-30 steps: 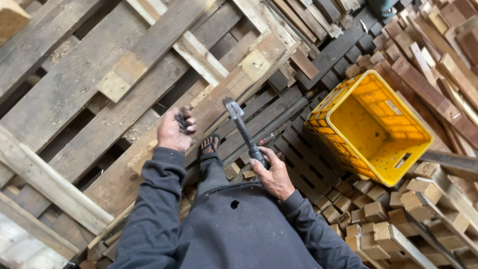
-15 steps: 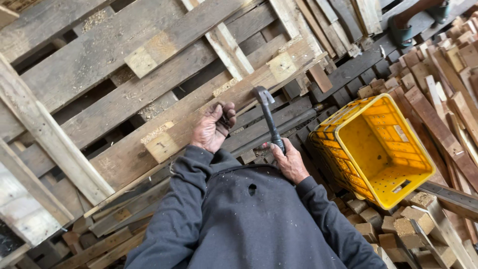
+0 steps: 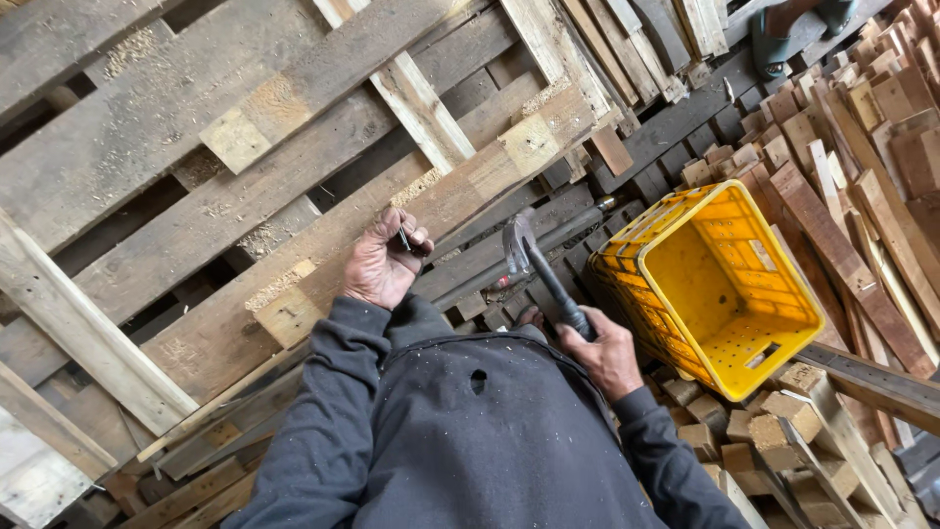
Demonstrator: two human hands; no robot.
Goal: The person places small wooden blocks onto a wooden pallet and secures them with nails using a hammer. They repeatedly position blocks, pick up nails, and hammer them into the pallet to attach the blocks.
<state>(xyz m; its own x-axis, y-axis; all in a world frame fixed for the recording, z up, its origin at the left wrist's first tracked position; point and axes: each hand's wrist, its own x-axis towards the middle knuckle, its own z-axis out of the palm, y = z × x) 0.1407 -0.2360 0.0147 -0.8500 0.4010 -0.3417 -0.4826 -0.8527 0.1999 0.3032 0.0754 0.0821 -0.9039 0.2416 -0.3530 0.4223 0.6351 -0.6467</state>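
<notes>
Near the middle of the frame, the left hand (image 3: 384, 263) rests on a pale wooden plank (image 3: 431, 211) of the pallet (image 3: 147, 118), its fingers curled narrow around a small dark nail (image 3: 403, 238) pinched at the fingertips. Half a second ago this hand lay on the same plank; it now sits a little higher in the frame, and the whole view has shifted slightly. The right hand (image 3: 607, 355) is closed around the dark grip of a hammer (image 3: 537, 264). Against the earlier frame the hammer is tipped lower and further toward the left hand, its head now just beside the plank rather than raised above it.

The hammer's long axis runs diagonally, from the grip at lower right up to the metal head at upper left, the head pointing toward the plank's edge. Just right of the hammer stands a yellow plastic crate (image 3: 720, 284), open side up and tilted. Short wooden blocks (image 3: 744, 441) lie heaped below and around it, with loose slats (image 3: 862, 176) at the right.
</notes>
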